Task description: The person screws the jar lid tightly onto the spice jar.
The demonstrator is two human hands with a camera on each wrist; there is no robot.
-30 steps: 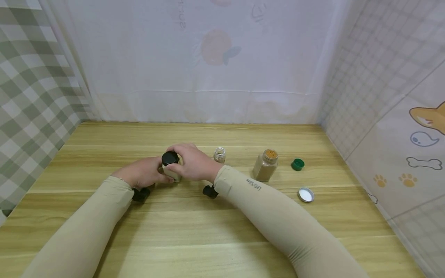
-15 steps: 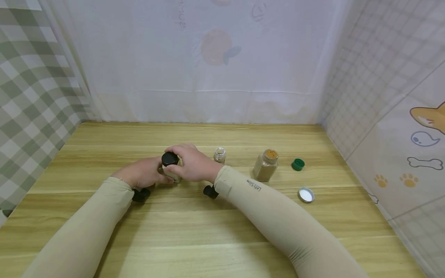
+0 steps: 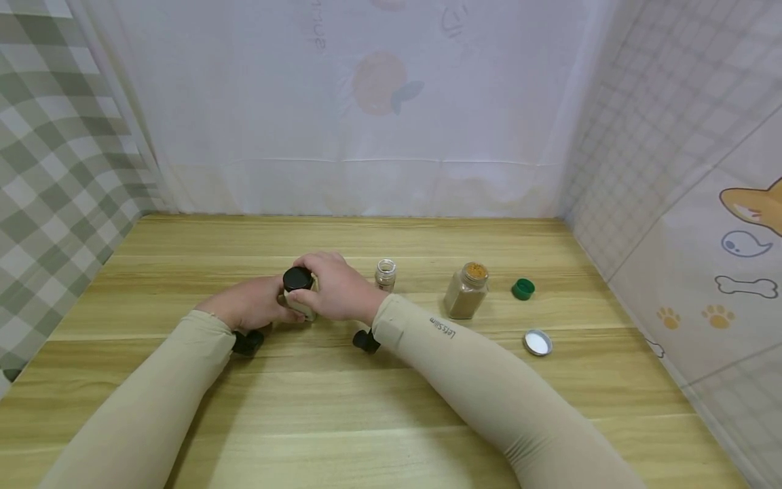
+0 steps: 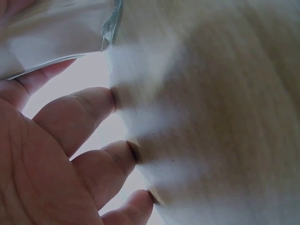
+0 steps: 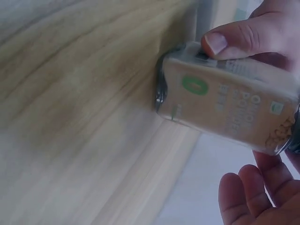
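Note:
In the head view, a square glass spice jar [image 3: 303,308] with a black lid [image 3: 297,278] stands at left of centre on the table. My left hand [image 3: 252,302] holds its lower body. In the left wrist view, several fingertips [image 4: 123,152] of that hand touch the tabletop beside the glass. My right hand [image 3: 342,286] grips the lid from the right, thumb in front and fingers behind. The right wrist view shows the jar's label, reading "onion powder" [image 5: 234,105], with the left thumb pressing near the base.
Right of the hands stand a small uncapped glass bottle [image 3: 385,273] and an uncapped jar of brown powder [image 3: 466,293]. A green cap [image 3: 523,289] and a white-lined lid [image 3: 537,342] lie farther right. Fabric walls surround the wooden table [image 3: 391,421].
My right wrist and forearm have shifted slightly left while the fingers stay on the lid. The left hand and the jar look almost unmoved.

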